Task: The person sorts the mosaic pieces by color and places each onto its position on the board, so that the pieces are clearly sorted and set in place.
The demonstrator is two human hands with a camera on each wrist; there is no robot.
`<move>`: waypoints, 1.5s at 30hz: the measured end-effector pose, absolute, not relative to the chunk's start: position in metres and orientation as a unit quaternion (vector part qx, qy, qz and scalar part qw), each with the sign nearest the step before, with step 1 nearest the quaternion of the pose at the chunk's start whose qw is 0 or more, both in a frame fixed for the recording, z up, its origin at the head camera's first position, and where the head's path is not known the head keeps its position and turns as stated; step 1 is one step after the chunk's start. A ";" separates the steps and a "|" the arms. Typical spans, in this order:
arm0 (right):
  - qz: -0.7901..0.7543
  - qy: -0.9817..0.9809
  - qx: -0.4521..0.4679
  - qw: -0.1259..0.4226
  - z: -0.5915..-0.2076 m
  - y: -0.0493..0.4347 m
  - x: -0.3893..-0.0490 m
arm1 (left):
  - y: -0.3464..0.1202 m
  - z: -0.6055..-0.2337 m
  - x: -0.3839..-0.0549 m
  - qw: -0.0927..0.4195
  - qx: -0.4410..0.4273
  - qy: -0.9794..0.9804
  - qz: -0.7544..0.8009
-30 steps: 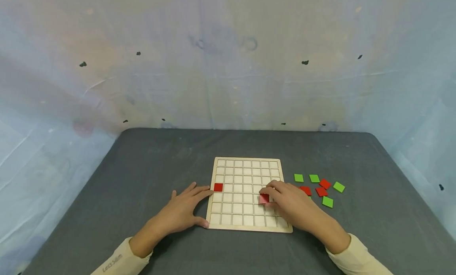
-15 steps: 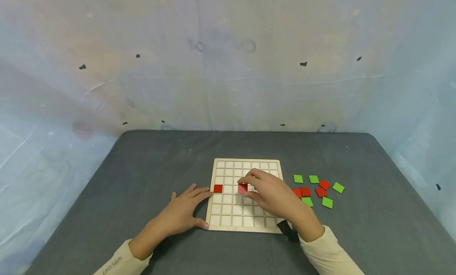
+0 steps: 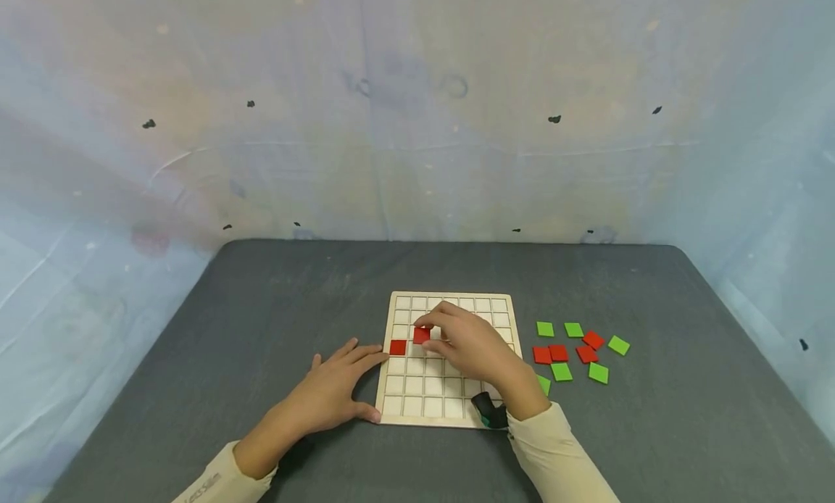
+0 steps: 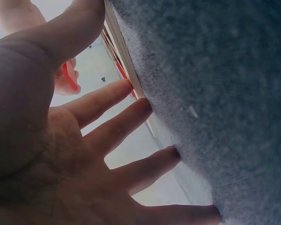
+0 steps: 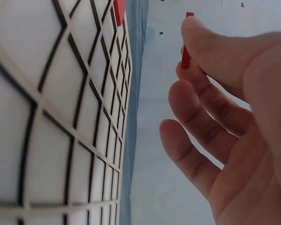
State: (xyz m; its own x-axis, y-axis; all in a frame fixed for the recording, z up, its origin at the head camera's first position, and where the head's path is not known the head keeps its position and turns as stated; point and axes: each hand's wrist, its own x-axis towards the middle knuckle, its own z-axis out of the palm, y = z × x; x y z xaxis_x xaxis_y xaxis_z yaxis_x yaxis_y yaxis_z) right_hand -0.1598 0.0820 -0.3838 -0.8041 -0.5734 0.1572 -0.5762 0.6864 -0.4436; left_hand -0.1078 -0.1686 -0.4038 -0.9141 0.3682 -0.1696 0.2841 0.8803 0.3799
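Observation:
A pale wooden grid board (image 3: 433,409) lies on the dark table. One red square tile (image 3: 398,347) sits in a cell at its left edge. My right hand (image 3: 466,343) is over the board's left part and pinches a second red tile (image 3: 421,335) between thumb and fingers. In the right wrist view that held tile (image 5: 185,54) is edge-on, apart from the board surface. My left hand (image 3: 334,391) rests at the board's left edge, fingers spread and straight. The left wrist view shows its fingertips (image 4: 143,105) touching the board's side and the table cloth.
Right of the board lie several loose green tiles (image 3: 598,373) and red tiles (image 3: 557,353) on the grey table (image 3: 293,293). A black wrist strap piece (image 3: 491,412) hangs below my right wrist, over the board's lower right. A pale curtain (image 3: 417,126) stands behind the table.
My right hand has carried the pinched red tile leftward and slightly away from me, from the board's right side to near the placed tile. The left hand has stayed at the edge.

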 end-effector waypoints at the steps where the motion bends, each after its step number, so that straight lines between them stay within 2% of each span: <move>1: 0.243 -0.918 0.313 0.001 -0.385 0.081 -0.161 | -0.169 -0.404 -0.108 0.118 0.170 0.963 0.174; 15: 0.238 -0.918 0.316 -0.040 -0.397 0.070 -0.175 | -0.172 -0.405 -0.106 0.108 0.170 0.965 0.166; 45: 0.207 -0.923 0.322 -0.035 -0.409 0.068 -0.177 | -0.170 -0.407 -0.107 0.106 0.170 0.965 0.168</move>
